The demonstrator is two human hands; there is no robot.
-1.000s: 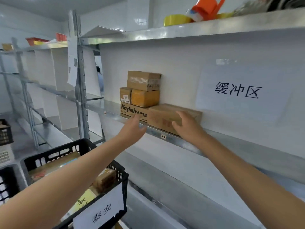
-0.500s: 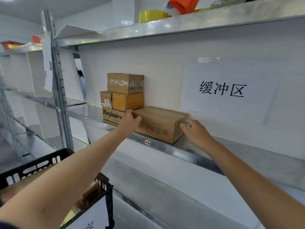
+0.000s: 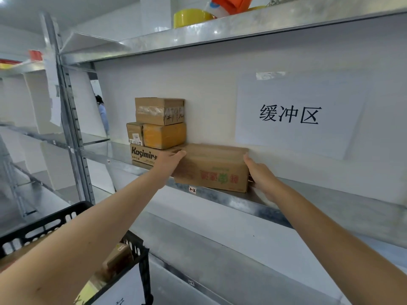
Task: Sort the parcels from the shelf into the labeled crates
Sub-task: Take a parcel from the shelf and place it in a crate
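Observation:
A long brown parcel [image 3: 211,168] with red and green print lies on the metal shelf [image 3: 220,195], its front at the shelf's edge. My left hand [image 3: 169,164] presses flat against its left end, fingers straight along the top corner. At the right end, my right hand [image 3: 259,172] grips it, thumb up at the front corner and fingers wrapped round the side. A black crate [image 3: 55,219] with a white label [image 3: 123,291] stands below my left arm, with a brown parcel [image 3: 119,258] inside.
Left of the held parcel is a stack: a Kasimir box [image 3: 142,156], a yellow-taped parcel [image 3: 164,135], a small labelled one [image 3: 134,133] and a brown one [image 3: 158,111] on top. A paper sign [image 3: 297,115] hangs on the back wall. The shelf right of my hand is bare.
My left hand has slid from the front onto the parcel's left top corner. My right hand has closed in on the right end. The view has shifted right and nearer.

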